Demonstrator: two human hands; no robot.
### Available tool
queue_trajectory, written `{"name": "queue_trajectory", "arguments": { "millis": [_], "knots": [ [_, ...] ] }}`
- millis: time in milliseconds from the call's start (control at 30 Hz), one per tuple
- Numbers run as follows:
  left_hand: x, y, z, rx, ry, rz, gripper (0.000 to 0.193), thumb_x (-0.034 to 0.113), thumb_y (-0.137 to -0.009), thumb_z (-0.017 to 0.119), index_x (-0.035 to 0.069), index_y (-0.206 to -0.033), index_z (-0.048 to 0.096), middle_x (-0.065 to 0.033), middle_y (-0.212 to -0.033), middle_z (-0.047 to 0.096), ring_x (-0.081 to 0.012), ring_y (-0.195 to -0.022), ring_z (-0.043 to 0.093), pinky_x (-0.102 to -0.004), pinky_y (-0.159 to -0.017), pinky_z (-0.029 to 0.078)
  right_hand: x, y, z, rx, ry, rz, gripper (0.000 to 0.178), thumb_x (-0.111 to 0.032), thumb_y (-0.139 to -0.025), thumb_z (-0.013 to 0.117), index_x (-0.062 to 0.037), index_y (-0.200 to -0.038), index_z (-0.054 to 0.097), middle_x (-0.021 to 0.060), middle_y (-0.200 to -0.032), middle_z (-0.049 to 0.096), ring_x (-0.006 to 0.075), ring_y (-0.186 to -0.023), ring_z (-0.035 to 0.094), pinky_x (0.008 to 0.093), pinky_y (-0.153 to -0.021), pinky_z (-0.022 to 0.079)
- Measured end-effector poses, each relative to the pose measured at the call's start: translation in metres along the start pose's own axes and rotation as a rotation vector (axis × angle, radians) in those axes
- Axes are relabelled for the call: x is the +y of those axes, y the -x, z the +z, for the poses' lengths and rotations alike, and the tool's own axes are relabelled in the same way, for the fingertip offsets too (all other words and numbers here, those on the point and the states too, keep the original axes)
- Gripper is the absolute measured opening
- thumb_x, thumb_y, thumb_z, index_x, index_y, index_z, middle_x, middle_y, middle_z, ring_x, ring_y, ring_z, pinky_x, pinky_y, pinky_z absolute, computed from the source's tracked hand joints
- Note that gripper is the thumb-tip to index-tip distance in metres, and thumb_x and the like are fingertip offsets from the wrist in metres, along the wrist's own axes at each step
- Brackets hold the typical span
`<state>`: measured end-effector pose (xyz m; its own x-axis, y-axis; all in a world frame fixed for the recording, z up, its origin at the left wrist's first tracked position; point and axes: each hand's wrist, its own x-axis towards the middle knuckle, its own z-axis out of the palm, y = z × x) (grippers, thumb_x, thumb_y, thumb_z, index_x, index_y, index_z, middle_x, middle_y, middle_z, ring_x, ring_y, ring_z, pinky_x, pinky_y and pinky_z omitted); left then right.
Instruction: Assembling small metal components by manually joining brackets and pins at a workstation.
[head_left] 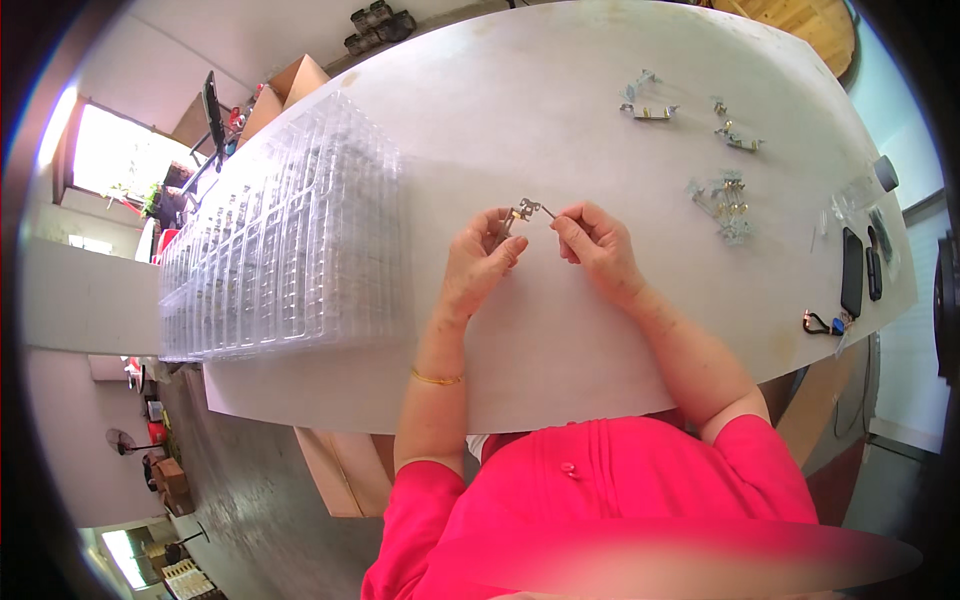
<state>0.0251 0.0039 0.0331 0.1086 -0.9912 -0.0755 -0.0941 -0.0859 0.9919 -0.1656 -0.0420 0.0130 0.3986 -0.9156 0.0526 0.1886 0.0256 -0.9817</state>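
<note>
Toward one o'clock, the small part (pixel 524 209) is shiny metal; the thin rod (pixel 547 211) looks like dark metal. The trays (pixel 290 250) between nine and ten are clear, glossy, ridged plastic. The surface (pixel 560 350) looks smooth and matt. Metal pieces (pixel 735 192) gleam at two; the bracelet (pixel 437 379) at seven is polished metal; the shirt (pixel 620 470) at five, matt cloth.

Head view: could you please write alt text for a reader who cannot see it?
Over a white table, the left hand holds a small metal part and the right hand pinches a thin dark rod pointing at it. Clear plastic trays stand stacked at left; metal pieces lie at right.
</note>
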Motion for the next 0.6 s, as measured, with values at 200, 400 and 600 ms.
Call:
{"name": "queue_trajectory", "arguments": {
  "millis": [200,400,600],
  "knots": [
    [-0.002,0.007,0.006,0.008,-0.137,-0.038,0.032,0.013,-0.090,0.072,-0.004,-0.115,0.062,-0.0020,-0.086,0.058,-0.0067,-0.071,0.055,-0.0229,-0.059,0.047,0.005,0.000,0.003,0.008,0.071,0.021,0.012,-0.015,-0.098,0.060,-0.0038,-0.096,0.062,-0.0019,-0.074,0.060,0.0054,-0.064,0.054,0.0228,-0.057,0.044],
    [-0.015,0.005,0.006,0.101,-0.383,0.281,0.031,0.008,-0.089,0.070,-0.002,-0.116,0.062,-0.0086,-0.094,0.058,-0.0127,-0.067,0.057,-0.0271,-0.061,0.049,0.006,0.001,0.004,0.008,0.113,0.034,0.012,-0.015,-0.097,0.060,-0.0033,-0.096,0.063,-0.0012,-0.078,0.063,0.0054,-0.065,0.055,0.0226,-0.057,0.044],
    [-0.018,0.005,0.005,0.162,-0.541,0.414,0.032,0.004,-0.086,0.070,0.003,-0.117,0.064,-0.0072,-0.086,0.055,-0.0138,-0.066,0.055,-0.0282,-0.058,0.048,0.008,0.000,0.004,0.020,0.257,-0.026,0.011,-0.014,-0.097,0.060,-0.0029,-0.097,0.061,-0.0007,-0.068,0.060,0.0061,-0.061,0.055,0.0240,-0.056,0.044]
  ]
}}
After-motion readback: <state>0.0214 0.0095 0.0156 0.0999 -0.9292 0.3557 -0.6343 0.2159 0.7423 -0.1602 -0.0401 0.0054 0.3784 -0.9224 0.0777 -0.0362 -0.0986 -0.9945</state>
